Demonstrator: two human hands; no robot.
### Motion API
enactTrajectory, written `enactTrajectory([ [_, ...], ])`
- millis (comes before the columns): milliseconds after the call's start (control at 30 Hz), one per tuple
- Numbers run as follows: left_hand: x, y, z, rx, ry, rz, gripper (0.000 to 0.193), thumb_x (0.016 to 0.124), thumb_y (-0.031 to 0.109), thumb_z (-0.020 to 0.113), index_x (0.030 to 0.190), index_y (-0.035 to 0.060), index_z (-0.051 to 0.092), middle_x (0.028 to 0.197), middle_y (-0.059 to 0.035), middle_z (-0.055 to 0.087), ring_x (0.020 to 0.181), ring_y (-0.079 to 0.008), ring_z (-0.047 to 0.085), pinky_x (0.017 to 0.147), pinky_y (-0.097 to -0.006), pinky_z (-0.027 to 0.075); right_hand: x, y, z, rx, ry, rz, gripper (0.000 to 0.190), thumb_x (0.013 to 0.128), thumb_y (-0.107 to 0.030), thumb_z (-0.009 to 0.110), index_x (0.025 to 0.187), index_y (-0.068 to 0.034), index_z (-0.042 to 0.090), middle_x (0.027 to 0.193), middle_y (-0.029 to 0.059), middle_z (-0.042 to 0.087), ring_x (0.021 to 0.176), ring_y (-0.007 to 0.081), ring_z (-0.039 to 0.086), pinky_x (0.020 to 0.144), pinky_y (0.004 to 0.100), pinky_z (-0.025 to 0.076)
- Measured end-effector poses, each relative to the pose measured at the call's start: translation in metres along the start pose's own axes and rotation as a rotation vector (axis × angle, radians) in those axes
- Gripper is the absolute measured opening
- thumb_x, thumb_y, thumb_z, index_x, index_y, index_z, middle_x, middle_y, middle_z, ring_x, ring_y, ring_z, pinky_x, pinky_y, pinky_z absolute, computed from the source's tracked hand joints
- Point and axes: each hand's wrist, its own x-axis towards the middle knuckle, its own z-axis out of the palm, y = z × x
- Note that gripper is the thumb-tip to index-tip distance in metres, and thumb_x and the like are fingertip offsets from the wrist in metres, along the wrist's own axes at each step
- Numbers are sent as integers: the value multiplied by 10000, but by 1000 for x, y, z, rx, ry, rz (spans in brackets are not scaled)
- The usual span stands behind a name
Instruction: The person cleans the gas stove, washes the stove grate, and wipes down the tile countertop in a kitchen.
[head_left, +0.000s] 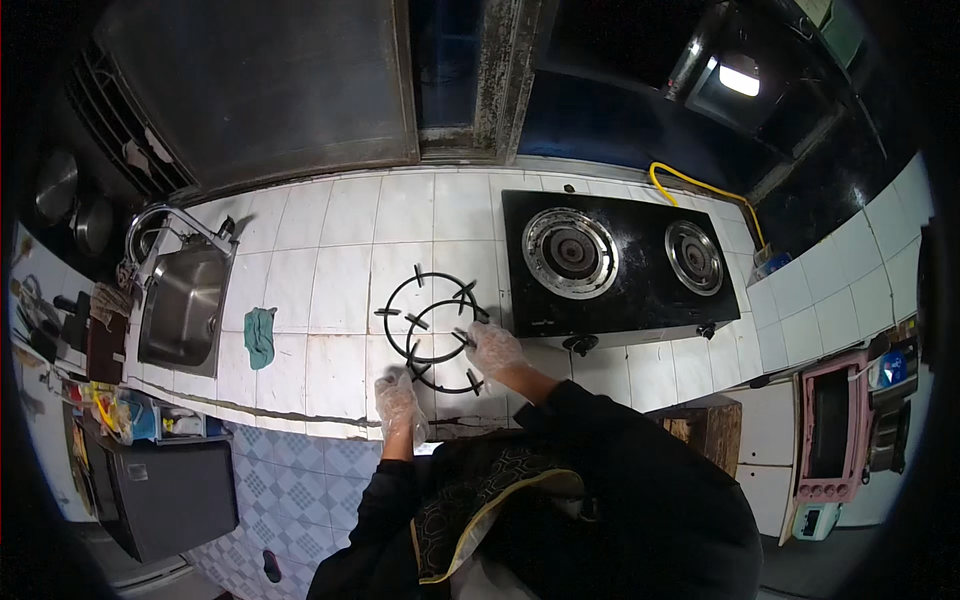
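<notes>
Two black metal pan-support rings with short prongs lie partly over each other on the white tiled counter. The upper ring (388, 332) is farther from me, and the lower ring (442, 391) is nearer the counter's front edge. My right hand (496, 351), in a clear plastic glove, has its fingers closed at a prong on the right side of the rings. My left hand (398, 403), gloved the same way, is curled beside the lower-left prongs; whether it grips one is unclear. A black two-burner gas stove (637, 247) stands to the right, its burners bare of supports.
A teal cloth (259, 338) lies on the counter (341, 277) to the left. Beyond it is a steel sink (184, 307) with a curved faucet (176, 212). A yellow hose (705, 182) runs behind the stove. A pink toaster oven (832, 431) stands at the right.
</notes>
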Motion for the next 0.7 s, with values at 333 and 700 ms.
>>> enactTrajectory([
  [333,7,-60,87,437,-437,257,491,914,457,539,1062,2,648,919,-191,681,943,-294,653,830,-377,505,-67,55,19,-87,-85,109,442,784,-323,697,1113,-61,562,1009,189,628,981,363,605,848,492,476],
  [700,16,-47,54,773,-91,730,88,801,219,597,805,147,649,806,-28,663,768,-211,646,692,-345,523,-8,46,61,20,112,-26,429,732,-269,749,1052,-64,550,994,260,543,977,394,529,853,479,468],
])
